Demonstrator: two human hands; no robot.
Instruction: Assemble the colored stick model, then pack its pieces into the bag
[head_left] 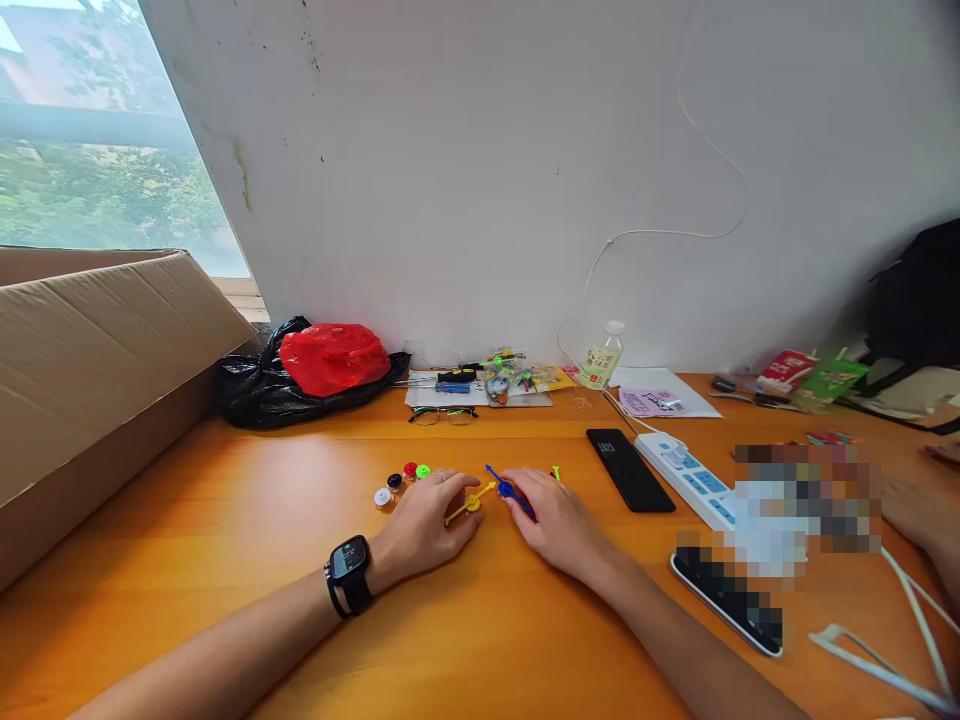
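Observation:
My left hand (pixel 431 520), with a black smartwatch (pixel 350 560) on its wrist, curls its fingers and thumb around a yellow arrow-shaped piece with a round centre (pixel 472 503). Just to the right, a similar blue arrow-shaped piece (pixel 506 490) is gripped between the thumb and fingers of my right hand (pixel 559 522). Beside my left fingers stand small round-topped pieces: white (pixel 382 497), black (pixel 394 482), red (pixel 409 469) and bright green (pixel 423 471). Part of a yellow-green piece (pixel 556 472) shows behind my right hand; the rest is hidden.
A phone (pixel 630 470) and a power strip (pixel 694 480) lie right. Along the wall are black and red bags (pixel 334 358), glasses (pixel 442 414), small packets (pixel 514 382) and a bottle (pixel 602 357). A cardboard box (pixel 97 370) stands left; another person's hand (pixel 919 510) is far right.

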